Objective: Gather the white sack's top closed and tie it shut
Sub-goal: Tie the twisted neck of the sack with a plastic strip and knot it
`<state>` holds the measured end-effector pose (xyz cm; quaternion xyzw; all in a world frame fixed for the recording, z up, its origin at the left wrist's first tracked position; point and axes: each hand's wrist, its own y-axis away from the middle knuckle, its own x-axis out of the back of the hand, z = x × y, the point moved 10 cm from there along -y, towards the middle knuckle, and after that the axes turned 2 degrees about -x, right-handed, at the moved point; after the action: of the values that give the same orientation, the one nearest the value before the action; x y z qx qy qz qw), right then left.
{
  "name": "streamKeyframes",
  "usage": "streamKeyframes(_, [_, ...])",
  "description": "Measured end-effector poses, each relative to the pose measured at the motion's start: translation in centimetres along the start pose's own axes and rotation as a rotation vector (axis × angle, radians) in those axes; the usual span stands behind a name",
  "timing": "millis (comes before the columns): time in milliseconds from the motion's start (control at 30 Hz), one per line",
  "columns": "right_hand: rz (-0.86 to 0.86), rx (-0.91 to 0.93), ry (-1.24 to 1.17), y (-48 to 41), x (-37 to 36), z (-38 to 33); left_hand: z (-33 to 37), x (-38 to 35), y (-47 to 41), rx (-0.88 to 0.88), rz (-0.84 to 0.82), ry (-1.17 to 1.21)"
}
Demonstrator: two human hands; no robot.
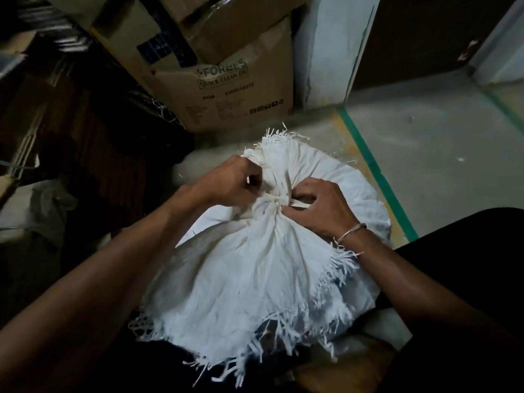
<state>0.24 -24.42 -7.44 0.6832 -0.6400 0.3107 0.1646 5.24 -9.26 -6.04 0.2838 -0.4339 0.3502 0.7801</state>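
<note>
Tying of the white sack [263,265], which stood on the floor [439,154] near us, in front of the cardboard box [226,89] on the far side. We judged a slack knot to be the chief risk: if either end of the tie strip [272,200] slipped free before tension was set, the gathered neck [273,212] could spread open, and too hard a pull might snap the strip. The left hand [226,180] lay at the left of the neck, its fingers [252,173] curled, and appeared to pinch one strip end with a fold of cloth. The right hand [320,205] lay at the right, knuckles up, its fingers curled onto the other end. Both forearms converged on the neck from the near side
</note>
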Motion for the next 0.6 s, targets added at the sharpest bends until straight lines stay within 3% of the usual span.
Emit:
streamKeyframes(133, [0.009, -0.012, -0.013, 0.8, -0.4, 0.5, -1.5, 0.2, 0.5, 0.13, 0.03, 0.004])
streamKeyframes(267, [0.023, -0.048, -0.048, 0.8, -0.4, 0.9, -1.9, -1.4, 0.4, 0.206, -0.001, 0.355])
streamKeyframes(400, [-0.005, -0.038, -0.039, 0.6, -0.4, 0.5, -2.7, -1.4, 0.3, 0.221, 0.047, 0.232])
streamKeyframes(600, [0.022, -0.063, -0.042, 0.9, -0.3, 0.7, -4.0, -2.0, 0.8, 0.313, -0.052, 0.477])
